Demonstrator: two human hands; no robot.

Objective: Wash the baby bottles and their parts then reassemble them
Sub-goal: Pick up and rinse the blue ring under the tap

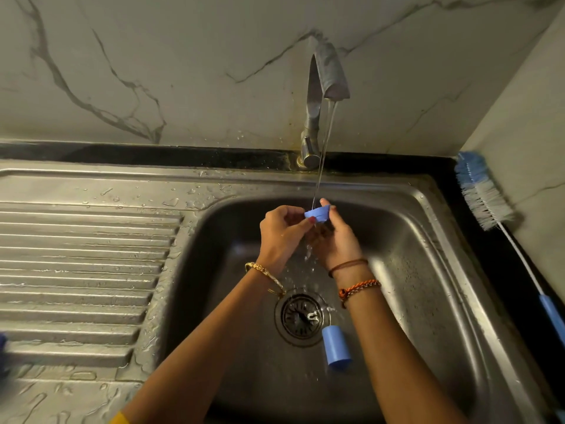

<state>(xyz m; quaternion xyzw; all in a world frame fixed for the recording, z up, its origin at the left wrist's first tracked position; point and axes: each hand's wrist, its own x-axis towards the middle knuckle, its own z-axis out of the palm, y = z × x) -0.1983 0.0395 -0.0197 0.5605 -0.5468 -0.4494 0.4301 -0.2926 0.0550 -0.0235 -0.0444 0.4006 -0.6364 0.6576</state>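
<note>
Two hands, left hand (282, 231) and right hand (334, 237), are raised over the sink (428, 255), fingers pinching a blue ring (318, 213) under the tap's (324, 96) thin stream. A blue cap (335, 347) lies in the sink beside the drain (302, 318).

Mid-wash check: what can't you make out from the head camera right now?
- Blue ring: underside hidden by left hand and right hand.
- Dark blue thing: cut off by left edge.
- Brush: handle end cut off at right edge.
- Bottles: none in view.

Blue bottle ring (318, 215) held under tap stream; blue cap (335, 347) lying by drain.
</note>
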